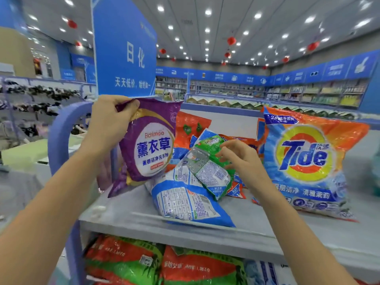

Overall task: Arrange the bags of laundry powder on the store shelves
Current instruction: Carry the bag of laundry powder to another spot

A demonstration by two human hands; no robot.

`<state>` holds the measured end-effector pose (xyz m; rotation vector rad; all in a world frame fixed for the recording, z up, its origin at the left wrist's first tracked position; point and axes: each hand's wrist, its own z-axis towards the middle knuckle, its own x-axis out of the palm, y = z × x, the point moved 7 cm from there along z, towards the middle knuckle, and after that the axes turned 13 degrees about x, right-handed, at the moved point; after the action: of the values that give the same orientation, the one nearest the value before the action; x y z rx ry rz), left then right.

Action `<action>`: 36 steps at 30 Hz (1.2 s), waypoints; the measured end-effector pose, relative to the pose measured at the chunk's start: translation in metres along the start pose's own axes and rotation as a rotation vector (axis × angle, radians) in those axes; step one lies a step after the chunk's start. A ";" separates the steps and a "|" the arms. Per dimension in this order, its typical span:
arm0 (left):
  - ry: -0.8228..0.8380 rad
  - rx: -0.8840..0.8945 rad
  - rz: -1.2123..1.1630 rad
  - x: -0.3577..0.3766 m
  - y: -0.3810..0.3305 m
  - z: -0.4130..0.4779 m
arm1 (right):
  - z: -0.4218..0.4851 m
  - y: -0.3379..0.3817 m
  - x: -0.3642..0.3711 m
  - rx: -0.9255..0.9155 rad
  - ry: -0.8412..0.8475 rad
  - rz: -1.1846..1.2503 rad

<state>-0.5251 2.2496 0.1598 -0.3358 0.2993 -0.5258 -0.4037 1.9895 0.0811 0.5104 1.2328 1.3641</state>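
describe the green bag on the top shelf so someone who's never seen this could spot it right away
Start at the top shelf with the big orange Tide bag standing at its right. Left of that is a heap of fallen bags, and the green bag lies on top, over a blue and white bag. It is the only green one there, under the right hand.

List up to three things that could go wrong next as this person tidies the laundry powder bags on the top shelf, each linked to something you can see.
1. The left hand pinches the purple bag by its top corner only; it could slip or tear.
2. The blue-and-white bag overhangs the shelf edge and may slide off.
3. The right hand pulling the green bag may topple the pile.
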 end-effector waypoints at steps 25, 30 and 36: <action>0.545 -0.145 -0.723 0.068 -0.047 0.037 | 0.028 0.052 -0.033 -0.099 0.101 0.575; 0.343 -0.330 -0.791 0.085 -0.053 0.009 | 0.011 0.063 -0.057 -0.135 -0.028 0.534; 0.421 -0.436 -1.127 0.128 -0.076 -0.089 | -0.018 0.063 -0.091 -0.082 -0.211 0.534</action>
<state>-0.4848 2.0986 0.0839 -0.8255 0.6335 -1.6612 -0.4252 1.9149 0.1616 0.9467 0.8937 1.7433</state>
